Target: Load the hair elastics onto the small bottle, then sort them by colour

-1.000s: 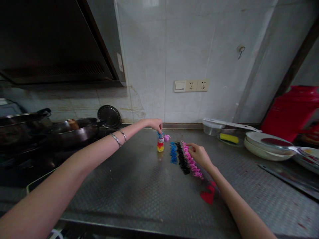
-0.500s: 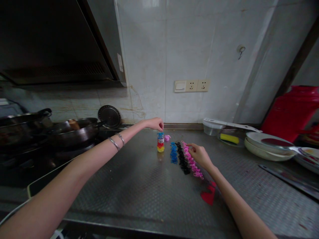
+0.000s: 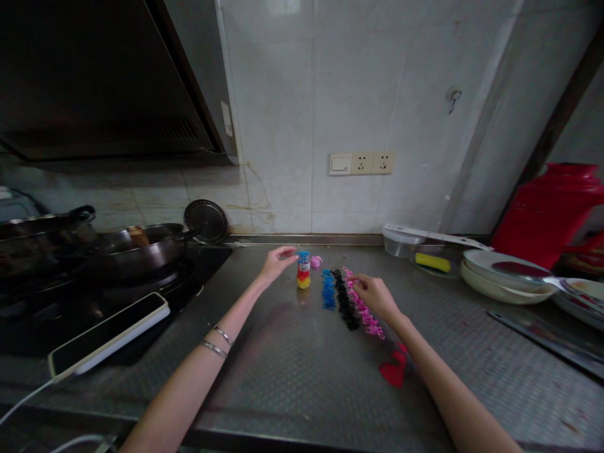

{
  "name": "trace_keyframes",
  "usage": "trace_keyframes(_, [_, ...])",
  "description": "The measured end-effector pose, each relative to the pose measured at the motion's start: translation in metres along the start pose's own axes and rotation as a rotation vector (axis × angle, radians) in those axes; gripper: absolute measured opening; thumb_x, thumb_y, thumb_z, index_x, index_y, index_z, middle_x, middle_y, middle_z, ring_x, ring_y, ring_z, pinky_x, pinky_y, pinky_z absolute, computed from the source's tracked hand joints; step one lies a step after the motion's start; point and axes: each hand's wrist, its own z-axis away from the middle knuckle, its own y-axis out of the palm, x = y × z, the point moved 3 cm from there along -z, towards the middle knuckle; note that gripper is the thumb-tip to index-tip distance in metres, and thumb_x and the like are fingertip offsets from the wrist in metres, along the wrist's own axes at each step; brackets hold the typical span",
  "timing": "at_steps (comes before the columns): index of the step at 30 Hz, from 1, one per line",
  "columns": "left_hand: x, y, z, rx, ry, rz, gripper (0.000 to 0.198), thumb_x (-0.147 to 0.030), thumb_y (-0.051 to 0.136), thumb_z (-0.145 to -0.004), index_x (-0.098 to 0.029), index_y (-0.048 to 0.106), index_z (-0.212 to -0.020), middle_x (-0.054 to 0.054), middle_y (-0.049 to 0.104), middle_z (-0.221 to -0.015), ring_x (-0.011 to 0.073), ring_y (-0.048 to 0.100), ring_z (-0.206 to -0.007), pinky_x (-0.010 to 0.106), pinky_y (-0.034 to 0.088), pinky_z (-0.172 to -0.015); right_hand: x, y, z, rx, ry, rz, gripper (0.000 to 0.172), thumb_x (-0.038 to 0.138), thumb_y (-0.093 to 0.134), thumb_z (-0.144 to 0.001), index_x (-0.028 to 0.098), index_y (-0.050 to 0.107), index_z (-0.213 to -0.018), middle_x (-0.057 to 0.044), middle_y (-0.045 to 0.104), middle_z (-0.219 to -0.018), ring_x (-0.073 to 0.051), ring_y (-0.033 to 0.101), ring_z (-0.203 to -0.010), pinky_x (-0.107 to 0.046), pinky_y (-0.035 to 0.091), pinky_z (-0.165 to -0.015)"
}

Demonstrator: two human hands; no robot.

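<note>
1. A steel bench (image 3: 283,371) runs along a tiled kitchen wall, seen from above by the person who reaches both bare arms across it.
2. The left hand (image 3: 276,264), with two bangles on its wrist, lies low just beside a small bottle (image 3: 304,271) banded blue, red and yellow. Its fingers (image 3: 287,253) are loosely spread toward the bottle and hold nothing.
3. The bottle stands upright near the back of the bench, with a small pink coil (image 3: 316,260) just behind it.
4. To the right of the bottle lie three rows of coiled ties side by side: a blue row (image 3: 328,290), a black row (image 3: 344,302) and a pink row (image 3: 365,313).
5. The right hand (image 3: 376,297) rests on the pink row, its fingers curled down at the far end – whether they pinch a coil cannot be told.
6. A red scrap (image 3: 394,369) lies beside the right forearm.
7. A phone (image 3: 111,333) lies on the dark hob to the left, in front of a pan (image 3: 141,248). Stacked plates (image 3: 500,280) and a yellow sponge (image 3: 433,262) sit to the right.
</note>
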Motion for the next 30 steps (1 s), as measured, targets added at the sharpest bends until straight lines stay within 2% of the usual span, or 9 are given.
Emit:
trace_keyframes(9, [-0.001, 0.001, -0.012, 0.018, 0.039, -0.101, 0.025, -0.031, 0.067, -0.063, -0.013, 0.067, -0.081, 0.007, 0.067, -0.083, 0.0160, 0.058, -0.077, 0.030, 0.045, -0.074, 0.001, 0.000, 0.000, 0.009, 0.004, 0.020, 0.034, 0.033, 0.043, -0.074, 0.019, 0.068, -0.093, -0.001, 0.057, -0.056, -0.012, 0.047, -0.050, -0.020, 0.030, -0.049])
trace_keyframes(16, [-0.014, -0.001, -0.018, 0.039, 0.063, -0.188, 0.017, -0.029, 0.064, -0.066, -0.013, 0.067, -0.071, 0.006, 0.065, -0.077, 0.0154, 0.057, -0.073, 0.029, 0.044, -0.071, 0.001, -0.001, 0.000, 0.017, 0.012, 0.011, 0.035, 0.033, 0.042, -0.074, 0.019, 0.067, -0.092, -0.001, 0.056, -0.055, -0.013, 0.047, -0.050, -0.021, 0.029, -0.048])
trace_keyframes(21, [-0.018, -0.001, -0.022, 0.054, 0.107, -0.220, 0.019, -0.031, 0.063, -0.067, -0.013, 0.067, -0.073, 0.006, 0.065, -0.077, 0.0150, 0.057, -0.074, 0.028, 0.043, -0.071, 0.003, -0.003, 0.000, 0.029, 0.013, 0.008, 0.034, 0.032, 0.041, -0.074, 0.019, 0.067, -0.092, -0.001, 0.056, -0.056, -0.012, 0.047, -0.050, -0.021, 0.029, -0.049])
trace_keyframes(24, [-0.017, -0.003, -0.020, 0.036, 0.075, -0.227, 0.021, -0.032, 0.062, -0.068, -0.012, 0.067, -0.075, 0.005, 0.065, -0.076, 0.0145, 0.056, -0.072, 0.027, 0.043, -0.069, 0.004, -0.004, 0.001, 0.031, 0.006, 0.025, 0.034, 0.031, 0.041, -0.074, 0.019, 0.067, -0.093, -0.001, 0.057, -0.057, -0.012, 0.047, -0.050, -0.021, 0.029, -0.050])
trace_keyframes(30, [-0.013, -0.007, -0.014, 0.125, 0.115, -0.317, 0.023, -0.032, 0.069, -0.062, -0.013, 0.067, -0.077, 0.006, 0.065, -0.081, 0.0149, 0.054, -0.076, 0.027, 0.041, -0.070, 0.003, -0.002, 0.000, 0.030, 0.006, 0.041, 0.034, 0.032, 0.041, -0.074, 0.019, 0.067, -0.093, -0.002, 0.058, -0.059, -0.012, 0.047, -0.051, -0.020, 0.029, -0.050])
